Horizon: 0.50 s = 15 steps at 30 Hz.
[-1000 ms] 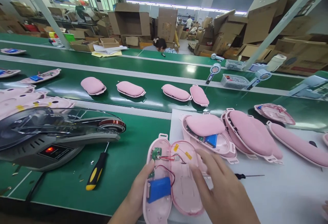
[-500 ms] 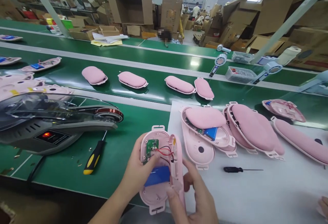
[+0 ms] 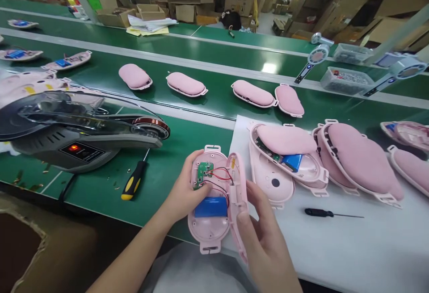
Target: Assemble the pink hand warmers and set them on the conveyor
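Nearest, the left hand (image 3: 187, 190) was clamped on the left rim of a pale pink, oval plastic base (image 3: 210, 231), its thumb between a green circuit board (image 3: 205, 169) and a blue rectangular battery (image 3: 212, 207), while the right hand (image 3: 264, 239) gripped the matching pink lid (image 3: 235, 190), tilted half open, at the near edge of the green surface (image 3: 177, 161). Farther, a yellow-and-black screwdriver (image 3: 132, 185) lay to the left, and beyond it were rounded pink cases (image 3: 187, 84).
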Tool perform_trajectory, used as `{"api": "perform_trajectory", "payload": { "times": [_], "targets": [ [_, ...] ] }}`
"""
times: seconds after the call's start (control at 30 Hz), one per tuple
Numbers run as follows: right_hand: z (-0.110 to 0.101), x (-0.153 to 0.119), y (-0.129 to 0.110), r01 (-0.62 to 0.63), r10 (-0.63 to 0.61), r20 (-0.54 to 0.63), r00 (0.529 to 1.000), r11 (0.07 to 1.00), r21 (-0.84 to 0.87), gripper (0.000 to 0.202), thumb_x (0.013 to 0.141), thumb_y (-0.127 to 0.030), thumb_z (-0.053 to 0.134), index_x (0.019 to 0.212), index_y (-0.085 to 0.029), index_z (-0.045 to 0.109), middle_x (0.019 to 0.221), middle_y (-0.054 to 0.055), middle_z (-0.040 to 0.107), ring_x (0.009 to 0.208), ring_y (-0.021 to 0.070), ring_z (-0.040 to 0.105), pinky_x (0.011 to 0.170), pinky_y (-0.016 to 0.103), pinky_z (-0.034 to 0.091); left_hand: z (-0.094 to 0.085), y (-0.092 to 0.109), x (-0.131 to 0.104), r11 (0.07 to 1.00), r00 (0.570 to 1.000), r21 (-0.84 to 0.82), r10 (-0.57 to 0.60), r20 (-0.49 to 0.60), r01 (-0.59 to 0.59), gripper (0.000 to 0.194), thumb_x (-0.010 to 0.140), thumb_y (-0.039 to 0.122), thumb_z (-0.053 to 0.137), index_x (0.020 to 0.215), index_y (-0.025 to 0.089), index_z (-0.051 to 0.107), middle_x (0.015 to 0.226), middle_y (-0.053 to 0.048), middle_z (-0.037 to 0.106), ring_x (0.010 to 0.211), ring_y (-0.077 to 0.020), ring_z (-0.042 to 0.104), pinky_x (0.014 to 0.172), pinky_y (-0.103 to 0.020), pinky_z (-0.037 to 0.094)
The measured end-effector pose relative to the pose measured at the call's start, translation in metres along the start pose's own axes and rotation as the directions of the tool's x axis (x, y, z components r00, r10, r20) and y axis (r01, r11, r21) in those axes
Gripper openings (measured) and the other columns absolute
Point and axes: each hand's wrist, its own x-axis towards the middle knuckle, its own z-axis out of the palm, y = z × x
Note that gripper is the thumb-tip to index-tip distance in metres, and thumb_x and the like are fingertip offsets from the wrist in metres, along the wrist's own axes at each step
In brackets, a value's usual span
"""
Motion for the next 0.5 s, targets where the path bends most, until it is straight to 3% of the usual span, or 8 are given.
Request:
{"api": "perform_trajectory", "payload": {
  "times": [0.13,0.23,0.37,0.5],
  "targets": [
    [0.003,-0.001,0.010,0.058,-0.058,0.010,0.998,0.997,-0.048,0.052,0.090,-0.049,0.051,0.137,-0.030,0.042,0.141,0.007,0.047,0.124,0.0264,0.051,0.094,0.037,0.051,-0.008,0.014,-0.003,0.965,0.990,0.224,0.127,0.066,-0.139,0.056,0.075,0.013,0.058,0.127,0.032,0.047,0.131,0.001,0.056,0.119,-0.0219,0.054,0.103,-0.033,0.041],
    [0.003,-0.002,0.018,0.088,-0.091,0.053,0.994,0.995,0.055,0.051,0.089,-0.052,0.052,0.135,-0.034,0.043,0.139,0.005,0.049,0.122,0.0241,0.053,0.095,0.034,0.051,-0.012,0.025,-0.007,0.898,0.972,0.381,0.173,0.157,-0.221,0.058,0.075,0.011,0.054,0.127,0.037,0.051,0.134,0.006,0.055,0.125,-0.0191,0.049,0.105,-0.030,0.038],
    [0.004,-0.004,0.024,0.124,-0.133,0.050,0.990,0.980,0.154,0.050,0.087,-0.054,0.056,0.132,-0.037,0.046,0.138,0.003,0.051,0.121,0.0218,0.056,0.094,0.029,0.051,-0.010,0.029,-0.010,0.871,0.986,0.468,0.097,0.138,-0.151,0.058,0.075,0.015,0.054,0.128,0.038,0.053,0.134,0.003,0.055,0.122,-0.0218,0.051,0.103,-0.035,0.040],
    [0.006,-0.005,0.025,0.170,-0.175,0.015,0.984,0.970,0.171,0.046,0.088,-0.053,0.054,0.131,-0.037,0.047,0.136,0.003,0.054,0.117,0.0202,0.059,0.090,0.024,0.053,-0.005,0.034,-0.011,0.839,0.993,0.535,0.047,0.108,-0.097,0.043,0.075,0.015,0.050,0.110,0.034,0.065,0.119,-0.003,0.057,0.106,-0.0255,0.058,0.091,-0.041,0.047]
  ]
}}
